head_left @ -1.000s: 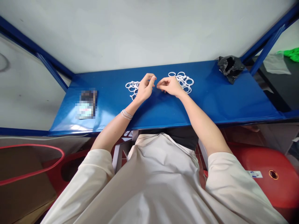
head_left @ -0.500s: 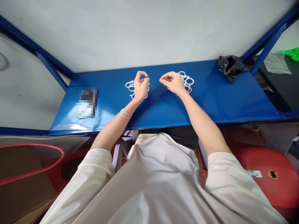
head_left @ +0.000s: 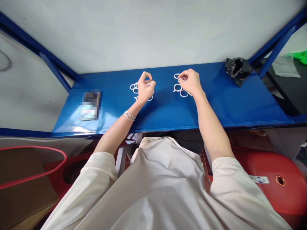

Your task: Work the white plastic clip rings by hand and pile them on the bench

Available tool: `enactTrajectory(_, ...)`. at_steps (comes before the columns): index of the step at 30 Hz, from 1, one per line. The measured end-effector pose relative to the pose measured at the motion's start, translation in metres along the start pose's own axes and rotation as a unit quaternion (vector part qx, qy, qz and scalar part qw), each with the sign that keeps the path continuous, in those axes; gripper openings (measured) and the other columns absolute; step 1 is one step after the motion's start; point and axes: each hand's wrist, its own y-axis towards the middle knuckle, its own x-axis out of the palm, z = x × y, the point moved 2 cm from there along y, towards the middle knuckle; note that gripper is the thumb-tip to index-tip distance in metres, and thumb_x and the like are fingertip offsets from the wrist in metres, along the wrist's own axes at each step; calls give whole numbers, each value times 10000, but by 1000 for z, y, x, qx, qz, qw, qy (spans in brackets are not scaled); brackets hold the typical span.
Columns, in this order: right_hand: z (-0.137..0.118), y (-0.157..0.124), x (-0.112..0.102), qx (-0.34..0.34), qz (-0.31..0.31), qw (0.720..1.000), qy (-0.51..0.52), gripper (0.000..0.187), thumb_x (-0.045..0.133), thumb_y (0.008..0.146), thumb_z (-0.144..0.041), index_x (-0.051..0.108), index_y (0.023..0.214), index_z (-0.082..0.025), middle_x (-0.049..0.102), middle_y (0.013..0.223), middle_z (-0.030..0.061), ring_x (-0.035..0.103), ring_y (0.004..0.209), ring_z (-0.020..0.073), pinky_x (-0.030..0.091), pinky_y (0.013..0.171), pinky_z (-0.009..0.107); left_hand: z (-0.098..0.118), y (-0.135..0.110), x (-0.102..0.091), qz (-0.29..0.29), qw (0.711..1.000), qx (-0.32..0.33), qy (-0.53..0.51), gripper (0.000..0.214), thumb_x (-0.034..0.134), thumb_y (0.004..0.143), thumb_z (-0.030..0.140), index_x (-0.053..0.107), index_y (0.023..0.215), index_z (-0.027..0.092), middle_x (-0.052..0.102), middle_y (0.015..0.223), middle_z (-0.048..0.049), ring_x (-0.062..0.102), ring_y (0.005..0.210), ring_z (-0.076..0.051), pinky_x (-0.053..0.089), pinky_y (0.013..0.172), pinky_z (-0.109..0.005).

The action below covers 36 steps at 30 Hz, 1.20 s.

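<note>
Head view: left hand (head_left: 145,90) curled, thumb and forefinger pinched together over a cluster of white plastic rings (head_left: 133,86) on the blue metal table (head_left: 168,111); any hold on a ring cannot be confirmed. Right hand (head_left: 189,82) half-closed, fingertips at a second ring cluster (head_left: 184,93), hold equally unconfirmed. Crumpled black plastic bag (head_left: 238,71) lies farther right.

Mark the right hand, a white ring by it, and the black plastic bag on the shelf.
right hand (head_left: 190,82), head view, back of the hand
white ring (head_left: 184,93), head view, its rim
black plastic bag (head_left: 238,71), head view, crumpled middle
</note>
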Motion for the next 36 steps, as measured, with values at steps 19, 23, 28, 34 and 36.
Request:
enactTrajectory(19, -6, 2, 19, 14, 0, 995, 94, 110, 841, 927, -291, 781, 958, -204, 774, 955, 93, 740, 963, 283, 636, 987, 522, -27, 4, -16, 11, 883, 155, 442, 327, 718, 1013, 469, 686, 1249, 244, 660, 1249, -217, 503, 1447, -512, 379, 1186, -688)
enactTrajectory(23, -13, -1, 27, 1, -4, 992, 126, 179, 871, 919, -373, 782, 936, -218, 773, 916, 82, 718, 866, 265, 640, 907, 504, -21, 5, -11, -10, 858, 169, 485, 436, 690, 1025, 555, 684, 1354, 268, 645, 1357, -226, 536, 1426, -520, 400, 1172, -701)
enactTrajectory(28, -20, -3, 34, -20, 0, 989, 147, 283, 874, 933, -503, 784, 969, -237, 749, 883, 71, 692, 864, 262, 622, 837, 458, -22, 2, 0, -46, 867, 260, 423, 437, 705, 1026, 647, 713, 1195, 244, 693, 1257, -198, 620, 1280, -449, 462, 1129, -664)
enactTrajectory(34, -25, -6, 41, -42, -17, 987, 151, 343, 809, 975, -571, 784, 987, -229, 726, 845, 61, 661, 842, 247, 572, 775, 412, -27, 1, 6, -96, 876, 312, 355, 454, 632, 1086, 658, 670, 1004, 212, 721, 1072, -142, 674, 1085, -317, 513, 1067, -545)
enactTrajectory(36, -27, -7, 42, -50, -35, 988, 138, 332, 794, 986, -549, 774, 957, -219, 726, 838, 66, 654, 832, 244, 556, 771, 404, -25, 2, 6, -105, 879, 322, 334, 428, 634, 1095, 634, 664, 1010, 215, 719, 1056, -119, 671, 1030, -279, 529, 1027, -496)
